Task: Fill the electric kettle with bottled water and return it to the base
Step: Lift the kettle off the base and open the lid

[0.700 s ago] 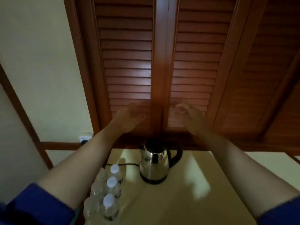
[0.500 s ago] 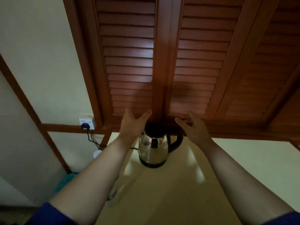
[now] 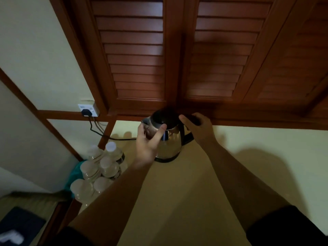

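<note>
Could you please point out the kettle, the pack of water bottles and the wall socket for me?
kettle (image 3: 170,144): head view, on its steel body.
water bottles (image 3: 111,146): head view, on one white cap.
wall socket (image 3: 88,109): head view, on its faceplate.

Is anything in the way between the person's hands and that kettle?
Nothing visible. The left hand already curls against the steel body of the electric kettle, and the right hand is at its black handle. The water bottles stand off to the left, clear of both hands.

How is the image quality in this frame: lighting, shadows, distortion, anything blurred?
Head view: dim and warm; hard arm shadows fall on the table and hand shadows on the louvred doors; wide-angle bending curves the door frames; the steel kettle shows soft reflections; the water bottles look hazy.
</note>
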Tool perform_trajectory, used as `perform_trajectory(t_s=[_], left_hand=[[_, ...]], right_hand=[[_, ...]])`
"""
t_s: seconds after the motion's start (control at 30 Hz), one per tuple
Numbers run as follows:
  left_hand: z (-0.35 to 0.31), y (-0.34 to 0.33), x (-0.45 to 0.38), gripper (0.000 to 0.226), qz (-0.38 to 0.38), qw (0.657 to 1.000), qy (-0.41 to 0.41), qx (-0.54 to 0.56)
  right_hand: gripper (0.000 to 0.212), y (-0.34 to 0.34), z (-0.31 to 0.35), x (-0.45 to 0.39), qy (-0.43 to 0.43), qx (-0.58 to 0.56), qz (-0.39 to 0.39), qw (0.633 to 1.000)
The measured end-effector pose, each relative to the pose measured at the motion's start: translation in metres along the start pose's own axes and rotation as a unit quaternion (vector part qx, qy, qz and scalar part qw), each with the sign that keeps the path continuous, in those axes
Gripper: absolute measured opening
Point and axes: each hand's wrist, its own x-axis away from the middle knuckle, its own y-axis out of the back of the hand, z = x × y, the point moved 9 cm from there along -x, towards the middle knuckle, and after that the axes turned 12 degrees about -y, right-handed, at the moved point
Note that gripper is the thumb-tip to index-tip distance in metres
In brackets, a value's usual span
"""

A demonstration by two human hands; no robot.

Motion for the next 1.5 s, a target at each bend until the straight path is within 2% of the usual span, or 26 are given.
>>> perform_trajectory(t_s=[0.1,0.3,0.37,0.5,0.6,0.7,0.8,0.93,1.07,1.33,1.5], left_hand=[[0.000,0.000,0.000,0.028,0.018,1.000,-0.010,0.007],[-0.016,-0.002,-0.006,0.032,0.042,0.998,-0.034,0.018],[-0.027,-0.002,-0.006,0.041,0.043,0.998,-0.045,0.022],[-0.038,-0.009,0.001,0.050,0.084,0.994,-0.062,0.016],[-0.044,-0.021,0.018,0.049,0.152,0.986,-0.074,-0.008],[-0.037,-0.031,0.036,0.062,0.198,0.978,-0.065,-0.007],[-0.027,-0.039,0.052,0.075,0.208,0.976,-0.059,-0.025],[-0.010,-0.050,0.071,0.064,0.223,0.973,-0.046,-0.036],[0.000,-0.057,0.079,0.069,0.216,0.975,-0.049,-0.029],[0.011,-0.059,0.089,0.078,0.216,0.972,-0.063,-0.065],[0.012,-0.056,0.092,0.083,0.237,0.967,-0.030,-0.084]], right_hand=[[0.023,-0.004,-0.006,-0.003,-0.009,-0.021,-0.007,1.000],[0.020,0.002,0.006,-0.001,0.012,-0.052,-0.005,0.999],[0.020,0.011,0.018,0.005,0.027,-0.056,-0.010,0.998],[0.034,0.038,0.030,0.022,0.042,-0.062,-0.024,0.997],[0.047,0.064,0.027,0.045,0.039,-0.070,-0.046,0.996],[0.053,0.084,0.011,0.068,0.019,-0.071,-0.059,0.996],[0.047,0.098,-0.010,0.086,0.004,-0.089,-0.061,0.994],[0.039,0.110,-0.038,0.097,-0.013,-0.101,-0.061,0.993],[0.036,0.113,-0.055,0.098,-0.031,-0.105,-0.053,0.993],[0.045,0.114,-0.070,0.094,-0.034,-0.075,-0.061,0.995],[0.056,0.115,-0.064,0.101,-0.025,-0.003,-0.075,0.997]])
